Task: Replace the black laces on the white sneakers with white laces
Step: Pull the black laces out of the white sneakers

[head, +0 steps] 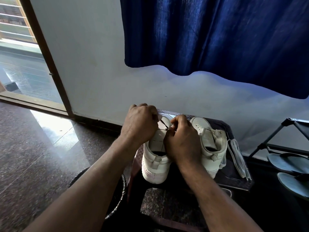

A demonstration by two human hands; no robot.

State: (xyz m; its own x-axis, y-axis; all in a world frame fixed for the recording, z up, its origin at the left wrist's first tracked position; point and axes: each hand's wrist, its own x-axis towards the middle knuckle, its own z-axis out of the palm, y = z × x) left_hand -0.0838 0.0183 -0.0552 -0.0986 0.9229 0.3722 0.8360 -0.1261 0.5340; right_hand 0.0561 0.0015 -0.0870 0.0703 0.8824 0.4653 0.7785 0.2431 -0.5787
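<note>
Black lace (163, 124) drawn in a short taut slant between both hands, over the lacing of the left sneaker (155, 164). Right hand (182, 143) curled, fingertips pinching the lace at an eyelet on the side facing the other shoe. Left hand (140, 124) fisted over the shoe's front, the lace running up under it. Fingertips hidden, so cannot tell whether gripping lace or shoe. Both forearms reaching forward, wrists bent down, hands close together above the tongue.

Long axis of both sneakers pointing away from the body, heels near, toes toward the wall. Next pull therefore probably up and back toward the body, right hand better placed for it.

Right sneaker (209, 148) just beside the left one, front eyelets looking bare. White laces (237, 156) lying beside it along the right edge of the stool (234, 180), nearer the right hand. Farther out: shoe rack (284, 144) with sandals (287, 163), blue curtain (217, 39), open doorway (25, 64).
</note>
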